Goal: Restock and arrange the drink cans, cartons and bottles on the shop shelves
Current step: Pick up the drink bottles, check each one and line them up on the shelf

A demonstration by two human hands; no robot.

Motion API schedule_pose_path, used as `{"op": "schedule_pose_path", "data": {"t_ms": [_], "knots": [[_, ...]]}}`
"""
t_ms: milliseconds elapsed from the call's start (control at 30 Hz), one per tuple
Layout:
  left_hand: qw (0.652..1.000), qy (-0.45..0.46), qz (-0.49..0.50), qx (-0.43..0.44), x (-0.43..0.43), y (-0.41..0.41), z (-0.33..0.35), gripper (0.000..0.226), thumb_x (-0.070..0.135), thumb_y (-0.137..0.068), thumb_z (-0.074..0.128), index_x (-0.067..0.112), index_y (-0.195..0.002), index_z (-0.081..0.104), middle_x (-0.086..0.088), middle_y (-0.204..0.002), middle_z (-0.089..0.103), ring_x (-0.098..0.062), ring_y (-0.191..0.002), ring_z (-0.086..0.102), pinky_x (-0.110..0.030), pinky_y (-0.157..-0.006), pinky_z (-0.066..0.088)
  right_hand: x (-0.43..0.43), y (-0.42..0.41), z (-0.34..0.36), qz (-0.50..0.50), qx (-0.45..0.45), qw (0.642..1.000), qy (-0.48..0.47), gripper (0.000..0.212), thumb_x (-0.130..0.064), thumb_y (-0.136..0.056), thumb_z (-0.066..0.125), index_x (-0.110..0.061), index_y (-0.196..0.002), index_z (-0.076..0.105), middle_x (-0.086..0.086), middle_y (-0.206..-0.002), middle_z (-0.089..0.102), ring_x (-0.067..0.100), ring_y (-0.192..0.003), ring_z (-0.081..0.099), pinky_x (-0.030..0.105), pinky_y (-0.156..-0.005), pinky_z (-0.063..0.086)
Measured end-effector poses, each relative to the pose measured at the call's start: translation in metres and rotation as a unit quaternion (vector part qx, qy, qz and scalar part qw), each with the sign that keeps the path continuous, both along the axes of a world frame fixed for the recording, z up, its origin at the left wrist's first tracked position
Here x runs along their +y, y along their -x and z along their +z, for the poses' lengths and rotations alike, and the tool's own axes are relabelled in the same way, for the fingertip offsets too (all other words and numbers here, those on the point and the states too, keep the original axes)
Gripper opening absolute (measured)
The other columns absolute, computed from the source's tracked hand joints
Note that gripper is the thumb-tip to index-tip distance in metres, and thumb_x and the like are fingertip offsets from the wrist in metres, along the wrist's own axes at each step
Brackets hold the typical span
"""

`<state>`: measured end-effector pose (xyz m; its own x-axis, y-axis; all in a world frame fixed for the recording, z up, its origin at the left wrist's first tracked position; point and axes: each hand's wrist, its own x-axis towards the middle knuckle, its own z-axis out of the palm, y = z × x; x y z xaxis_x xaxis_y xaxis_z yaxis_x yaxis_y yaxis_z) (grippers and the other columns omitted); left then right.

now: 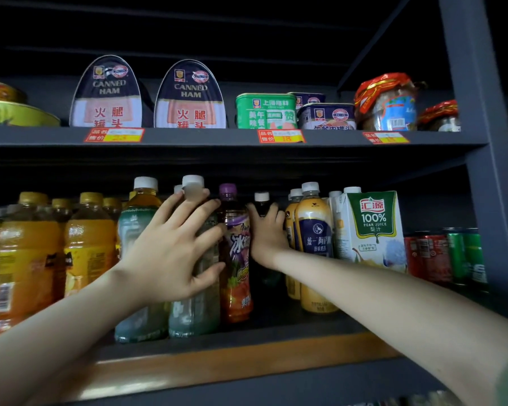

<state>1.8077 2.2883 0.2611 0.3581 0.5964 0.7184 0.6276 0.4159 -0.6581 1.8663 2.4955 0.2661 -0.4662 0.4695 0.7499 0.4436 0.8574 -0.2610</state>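
Both hands are up at the drinks shelf [217, 361], a dark metal board with a wood-coloured strip along its front lip. Left hand [170, 250] has its fingers fanned wide and laid flat across the pale clear bottle [192, 312], whose white ribbed cap pokes up above the fingertips. Right hand [269, 230] reaches deeper in, thumb and fingers curled round the shoulder of a dark bottle [261, 200] with a small white cap. That one stands at the back of the row.

Between the two hands stands a purple-capped bottle [233, 259] in a glossy purple and orange wrap. Just right of the right hand is a rounded milk tea bottle [314, 230] with a navy label, then a boxy, sharp-edged pear juice carton [370, 227]. Red and green cans [446, 256] sit further right in the shadow. Off to the left, translucent orange drink bottles [56, 253] with gold caps crowd together, beside a pale green bottle [138, 230].

On the upper shelf [188, 139], two arch-shaped canned ham tins [109, 95] stand upright, next to a green rectangular tin [264, 111] and jars [387, 104] topped with crinkled red wrap.
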Motion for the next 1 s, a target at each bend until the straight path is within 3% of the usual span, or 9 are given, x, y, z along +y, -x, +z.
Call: {"op": "schedule_pose_path", "data": {"t_ms": [133,333,567,733,867,1000], "knots": [[1.0,0.007,0.004,-0.006,0.0,0.0,0.0,0.056,0.054,-0.083,0.045,0.013,-0.112,0.068,-0.023,-0.132,0.053,-0.042,-0.127,0.044,-0.056,-0.11,0.028,-0.013,-0.017,-0.004,0.017,-0.007,1.0,-0.011,0.076,-0.007,-0.09,0.056,-0.032,-0.148,0.014,0.015,-0.148,0.006,0.034,-0.134,0.017,0.043,-0.102,0.041],[1.0,0.013,0.005,-0.021,-0.002,-0.003,0.0,0.057,0.054,-0.084,0.042,0.013,-0.113,0.067,-0.023,-0.133,0.053,-0.04,-0.131,0.039,-0.058,-0.11,0.03,-0.031,-0.042,-0.012,0.037,-0.009,0.999,-0.016,0.06,0.009,-0.084,0.051,-0.024,-0.131,0.037,0.01,-0.14,0.016,0.029,-0.13,0.022,0.04,-0.102,0.038],[0.999,-0.005,-0.01,-0.049,0.002,-0.006,-0.006,0.057,0.053,-0.081,0.041,0.012,-0.11,0.068,-0.025,-0.141,0.046,-0.038,-0.137,0.03,-0.062,-0.112,0.021,-0.051,-0.089,-0.017,0.1,0.031,0.994,-0.03,0.064,0.006,-0.083,0.059,-0.03,-0.133,0.041,0.001,-0.13,0.019,0.027,-0.128,0.026,0.037,-0.106,0.037],[0.996,-0.031,-0.038,-0.074,0.003,-0.025,-0.011,0.058,0.052,-0.075,0.04,0.011,-0.107,0.067,-0.026,-0.143,0.042,-0.038,-0.139,0.027,-0.062,-0.113,0.012,-0.082,-0.12,-0.03,0.119,0.093,0.986,-0.065,0.059,-0.004,-0.086,0.066,-0.034,-0.132,0.044,-0.005,-0.12,0.022,0.022,-0.121,0.035,0.028,-0.104,0.036],[0.989,-0.062,-0.079,-0.105,-0.011,-0.052,-0.017,0.055,0.049,-0.076,0.042,0.01,-0.108,0.066,-0.026,-0.142,0.043,-0.041,-0.138,0.029,-0.062,-0.112,0.011,-0.101,-0.152,-0.028,0.108,0.16,0.977,-0.094,0.058,-0.007,-0.082,0.072,-0.031,-0.129,0.049,-0.003,-0.124,0.024,0.019,-0.121,0.039,0.032,-0.108,0.039],[0.974,-0.098,-0.117,-0.168,-0.029,-0.084,-0.031,0.051,0.044,-0.078,0.044,0.011,-0.11,0.066,-0.025,-0.135,0.048,-0.042,-0.131,0.037,-0.06,-0.11,0.025,-0.127,-0.195,-0.028,0.122,0.228,0.964,-0.065,0.052,-0.005,-0.082,0.072,-0.03,-0.123,0.053,-0.004,-0.121,0.023,0.0,-0.106,0.034,0.01,-0.099,0.033]]}}
